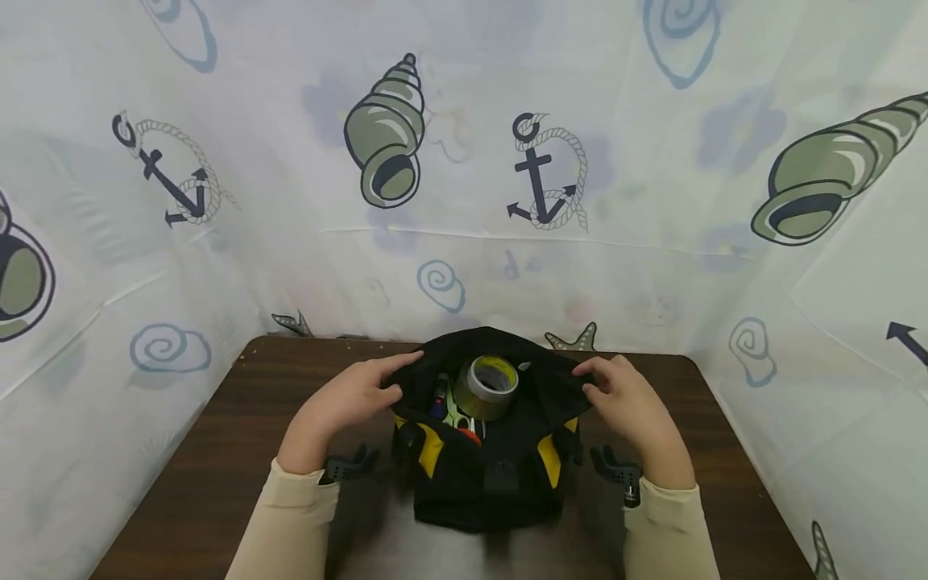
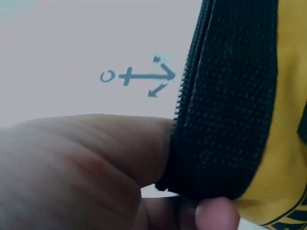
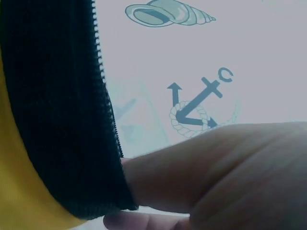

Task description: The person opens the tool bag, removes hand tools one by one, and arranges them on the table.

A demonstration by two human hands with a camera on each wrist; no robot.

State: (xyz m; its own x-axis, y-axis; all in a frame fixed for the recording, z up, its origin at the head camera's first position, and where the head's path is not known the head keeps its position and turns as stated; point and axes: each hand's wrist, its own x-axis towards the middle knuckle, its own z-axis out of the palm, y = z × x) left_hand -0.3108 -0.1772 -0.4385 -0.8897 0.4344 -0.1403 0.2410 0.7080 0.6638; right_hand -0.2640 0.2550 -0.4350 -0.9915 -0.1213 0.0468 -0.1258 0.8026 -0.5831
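Pinching the bag (image 1: 513,439) at opposite ends, fingers of the left hand (image 1: 341,405) and right hand (image 1: 632,407) hold its rim. Its open mouth stretches sideways between them.

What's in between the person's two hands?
The open black-and-yellow bag sits between the left hand and the right hand, with a roll of tape and other things inside. The head view shows it.

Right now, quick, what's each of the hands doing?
Left hand: holding the open bag by its left edge.
Right hand: holding the bag's right edge.
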